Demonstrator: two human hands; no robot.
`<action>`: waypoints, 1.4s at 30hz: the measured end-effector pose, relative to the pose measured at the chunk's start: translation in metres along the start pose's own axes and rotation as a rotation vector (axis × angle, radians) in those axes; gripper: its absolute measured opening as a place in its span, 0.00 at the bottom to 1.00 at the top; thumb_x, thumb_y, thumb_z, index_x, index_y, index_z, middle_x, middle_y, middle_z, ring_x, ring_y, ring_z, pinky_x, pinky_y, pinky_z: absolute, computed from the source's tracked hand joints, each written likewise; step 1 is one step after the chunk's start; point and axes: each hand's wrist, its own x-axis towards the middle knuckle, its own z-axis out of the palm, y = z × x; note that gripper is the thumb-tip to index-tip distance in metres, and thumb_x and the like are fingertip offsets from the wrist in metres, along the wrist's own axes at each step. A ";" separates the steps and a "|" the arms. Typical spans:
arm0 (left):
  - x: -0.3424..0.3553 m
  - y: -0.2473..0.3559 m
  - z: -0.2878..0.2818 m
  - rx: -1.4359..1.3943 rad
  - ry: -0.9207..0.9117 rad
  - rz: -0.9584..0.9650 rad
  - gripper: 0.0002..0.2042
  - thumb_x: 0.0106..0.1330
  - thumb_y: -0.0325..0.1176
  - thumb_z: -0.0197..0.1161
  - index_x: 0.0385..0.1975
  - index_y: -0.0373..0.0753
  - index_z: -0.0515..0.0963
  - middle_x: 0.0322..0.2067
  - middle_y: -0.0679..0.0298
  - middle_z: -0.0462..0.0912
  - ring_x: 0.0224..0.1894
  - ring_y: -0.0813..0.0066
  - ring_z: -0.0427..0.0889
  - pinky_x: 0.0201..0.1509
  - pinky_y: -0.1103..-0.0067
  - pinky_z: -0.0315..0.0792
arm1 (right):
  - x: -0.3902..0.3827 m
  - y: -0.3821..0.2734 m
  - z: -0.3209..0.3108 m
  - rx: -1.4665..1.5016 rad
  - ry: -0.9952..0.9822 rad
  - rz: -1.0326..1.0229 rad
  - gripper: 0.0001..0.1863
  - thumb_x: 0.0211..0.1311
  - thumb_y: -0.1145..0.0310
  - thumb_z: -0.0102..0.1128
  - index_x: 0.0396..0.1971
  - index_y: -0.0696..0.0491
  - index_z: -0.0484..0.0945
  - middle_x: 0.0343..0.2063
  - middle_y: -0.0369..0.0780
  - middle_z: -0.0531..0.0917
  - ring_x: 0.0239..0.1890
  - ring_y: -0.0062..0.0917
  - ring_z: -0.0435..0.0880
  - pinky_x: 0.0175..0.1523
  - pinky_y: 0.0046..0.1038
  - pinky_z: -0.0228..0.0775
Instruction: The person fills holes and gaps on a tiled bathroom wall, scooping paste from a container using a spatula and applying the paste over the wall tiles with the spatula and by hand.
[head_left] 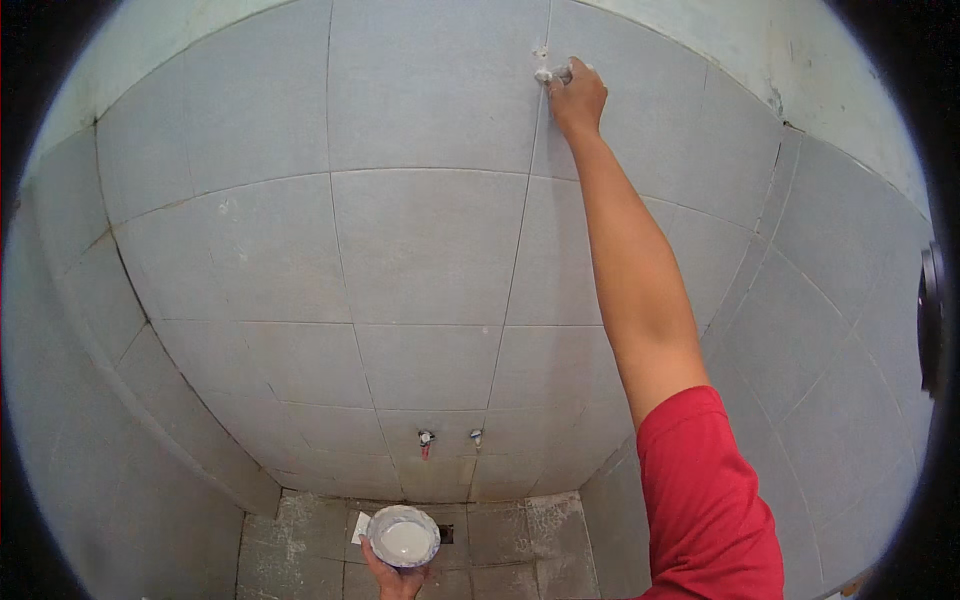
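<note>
My right hand [580,100] is raised high against the grey tiled wall [430,110], at a vertical joint near the top. Its fingers are closed round a small greyish piece [563,74], too small to name. A dab of white paste [542,76] sits on the joint beside the fingertips, with more white smears just above. Low down, my left hand [394,578] grips a bowl [433,556] from below and the side. White paste [405,542] lies inside the bowl. A flat white piece [360,527] shows at the bowl's left edge; whether my hand holds it I cannot tell.
Two taps or pipe fittings [426,438] [476,437] stick out low on the wall. Below lies a stained tiled floor [500,535] with a dark square drain [446,534]. Tiled side walls [830,330] close in left and right. A dark round-edged object [930,320] stands at the right rim.
</note>
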 end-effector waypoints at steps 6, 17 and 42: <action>-0.003 0.006 -0.002 -0.041 0.036 -0.061 0.35 0.63 0.69 0.42 0.60 0.49 0.69 0.55 0.62 0.75 0.56 0.55 0.74 0.55 0.55 0.72 | 0.013 -0.019 -0.008 0.010 -0.171 0.247 0.11 0.46 0.66 0.68 0.28 0.55 0.81 0.31 0.47 0.84 0.37 0.44 0.82 0.45 0.40 0.73; -0.024 0.007 -0.002 -0.073 0.051 -0.020 0.37 0.61 0.71 0.42 0.59 0.49 0.69 0.55 0.62 0.75 0.57 0.54 0.74 0.55 0.53 0.71 | 0.013 0.005 0.001 0.306 -0.226 0.350 0.10 0.46 0.65 0.68 0.29 0.54 0.84 0.27 0.45 0.85 0.35 0.40 0.85 0.42 0.36 0.75; -0.020 -0.008 -0.013 -0.073 -0.030 -0.034 0.39 0.59 0.73 0.41 0.61 0.49 0.66 0.57 0.58 0.73 0.57 0.49 0.73 0.52 0.46 0.70 | 0.035 0.012 0.017 -0.080 -0.527 0.525 0.24 0.41 0.56 0.76 0.36 0.56 0.84 0.40 0.47 0.85 0.45 0.41 0.84 0.49 0.34 0.77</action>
